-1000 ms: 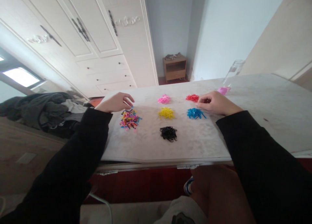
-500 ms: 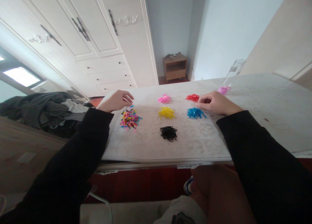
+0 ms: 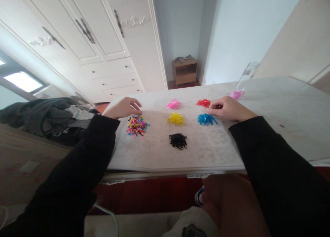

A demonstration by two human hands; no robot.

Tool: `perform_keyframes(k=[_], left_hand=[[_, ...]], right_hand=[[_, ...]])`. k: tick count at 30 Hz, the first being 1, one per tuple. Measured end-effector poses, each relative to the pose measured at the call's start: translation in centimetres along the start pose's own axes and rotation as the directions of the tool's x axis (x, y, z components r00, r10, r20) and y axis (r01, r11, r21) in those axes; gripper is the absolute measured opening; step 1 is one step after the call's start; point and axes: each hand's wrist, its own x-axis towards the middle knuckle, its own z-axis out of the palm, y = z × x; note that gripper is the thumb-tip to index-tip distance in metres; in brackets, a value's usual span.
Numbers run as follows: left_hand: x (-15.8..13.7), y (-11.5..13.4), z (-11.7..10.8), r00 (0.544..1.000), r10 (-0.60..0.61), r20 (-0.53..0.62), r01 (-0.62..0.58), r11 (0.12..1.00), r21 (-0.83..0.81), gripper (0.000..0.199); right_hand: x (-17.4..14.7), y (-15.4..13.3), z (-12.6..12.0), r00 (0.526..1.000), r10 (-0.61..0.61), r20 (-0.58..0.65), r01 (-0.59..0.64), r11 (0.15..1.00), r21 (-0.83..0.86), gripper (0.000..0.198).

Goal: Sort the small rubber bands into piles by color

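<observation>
Small elastic bands lie in piles on a white marbled table. My left hand (image 3: pixel 125 107) hovers just behind a mixed-colour pile of elastic bands (image 3: pixel 137 126), thumb and fingers apart, with nothing visible between them. My right hand (image 3: pixel 227 109) is beside the blue elastic bands (image 3: pixel 206 119) and the red elastic bands (image 3: pixel 203 103). Its fingers are curled in towards the thumb; whatever they may hold is hidden. Between the hands are pink elastic bands (image 3: pixel 173 104) and yellow elastic bands (image 3: pixel 176 119). Black elastic bands (image 3: pixel 177 141) lie nearer the front edge.
A clear container (image 3: pixel 247 75) and a pink object (image 3: pixel 236 94) are at the table's back right. Dark clothes (image 3: pixel 51 118) are heaped left of the table (image 3: pixel 206 154). A white wardrobe (image 3: pixel 108 41) and a small wooden cabinet (image 3: pixel 185 73) stand beyond it.
A blue band seen by my left thumb at the mixed pile's back edge is no longer visible there. Both hands have barely moved.
</observation>
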Motion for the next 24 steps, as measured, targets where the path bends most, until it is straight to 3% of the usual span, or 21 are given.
perform_keyframes(k=[12, 19, 24], left_hand=[[-0.3, 0.7, 0.5, 1.0, 0.027, -0.002, -0.027, 0.998, -0.063, 0.025], [0.1, 0.2, 0.7, 0.993, 0.105, -0.047, -0.105, 0.994, -0.015, 0.023], [0.6, -0.6, 0.4, 0.981, 0.159, -0.111, -0.148, 0.983, 0.107, 0.027]], right_hand=[[-0.1, -0.2, 0.0, 1.0, 0.005, 0.005, -0.005, 1.0, 0.001, 0.032], [-0.1, 0.0, 0.0, 1.0, 0.012, 0.012, -0.012, 1.0, 0.005, 0.033], [-0.1, 0.1, 0.1, 1.0, -0.005, 0.004, 0.005, 1.0, -0.006, 0.033]])
